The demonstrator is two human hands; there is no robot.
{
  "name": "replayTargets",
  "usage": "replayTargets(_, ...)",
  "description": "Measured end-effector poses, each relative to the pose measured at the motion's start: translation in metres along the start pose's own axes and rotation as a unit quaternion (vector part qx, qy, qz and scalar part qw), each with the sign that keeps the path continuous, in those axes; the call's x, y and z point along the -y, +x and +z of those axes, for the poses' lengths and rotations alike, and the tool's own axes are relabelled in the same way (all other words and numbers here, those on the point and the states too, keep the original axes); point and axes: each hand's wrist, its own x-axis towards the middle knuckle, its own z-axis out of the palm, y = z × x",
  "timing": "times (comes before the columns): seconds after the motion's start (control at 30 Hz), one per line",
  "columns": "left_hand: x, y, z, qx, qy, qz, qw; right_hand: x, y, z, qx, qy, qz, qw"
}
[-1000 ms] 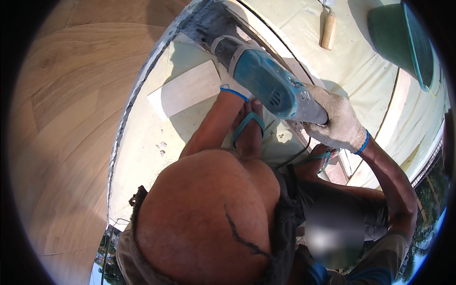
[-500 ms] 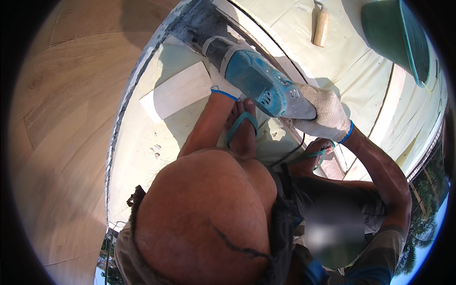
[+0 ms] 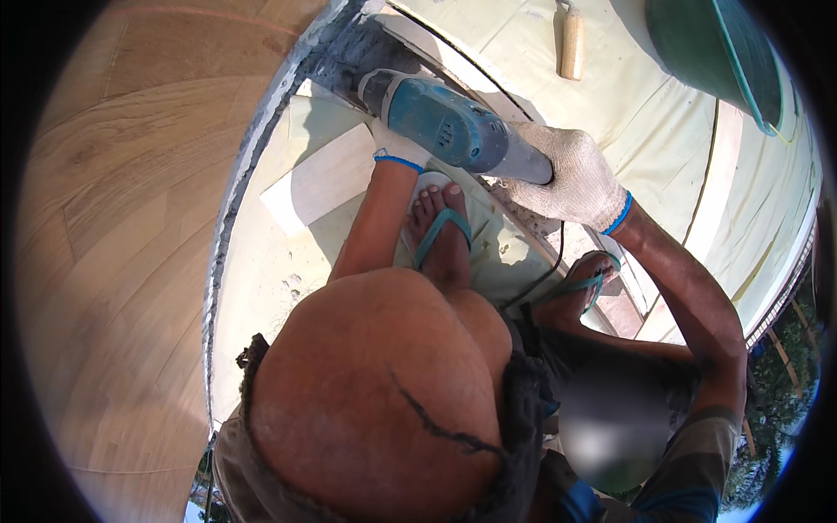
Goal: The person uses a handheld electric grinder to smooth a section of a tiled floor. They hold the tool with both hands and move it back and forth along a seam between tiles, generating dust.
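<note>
A blue and grey power tool (image 3: 445,126) points up-left at a grey mortar strip (image 3: 261,157) along the edge of the wooden floor (image 3: 113,227). My right hand (image 3: 571,179), in a white knit glove with a blue cuff, grips the tool's rear. My left hand (image 3: 394,144), gloved the same way, reaches under the tool's front and is mostly hidden by it. A black cord (image 3: 545,275) trails back from the tool. I am squatting, with my bare knee (image 3: 375,392) filling the lower middle.
A pale rectangular tile piece (image 3: 318,183) lies left of my left forearm. My feet in teal sandals (image 3: 440,231) stand on pale sheeting (image 3: 663,131). A wooden-handled tool (image 3: 572,39) and a green bucket (image 3: 711,52) are at the top right.
The power tool and both hands have moved up and left toward the grey strip, and the tool's nose now sits over it.
</note>
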Motion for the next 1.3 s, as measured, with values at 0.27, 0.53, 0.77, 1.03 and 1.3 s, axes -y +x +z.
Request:
replayTargets(0.27,-0.029,0.001,0.017,0.031,0.186,0.095,0.977,0.021,-0.009,-0.001,0.025,0.056,0.046,0.997)
replayTargets(0.53,-0.062,-0.022,0.066,-0.108,-0.215,-0.122,0.963,0.019,-0.051,-0.012,0.035,0.049,0.045,0.997)
replayTargets(0.77,-0.049,0.010,0.060,-0.195,-0.362,-0.143,0.900,0.017,-0.022,-0.019,0.029,0.049,0.072,0.996)
replayTargets(1.03,0.011,0.026,0.001,-0.039,0.126,0.107,0.985,0.043,0.017,-0.019,0.035,-0.004,0.038,0.999)
replayTargets(1.3,-0.026,0.048,-0.015,-0.019,0.287,0.069,0.955,0.062,0.052,-0.009,0.033,-0.037,0.062,0.997)
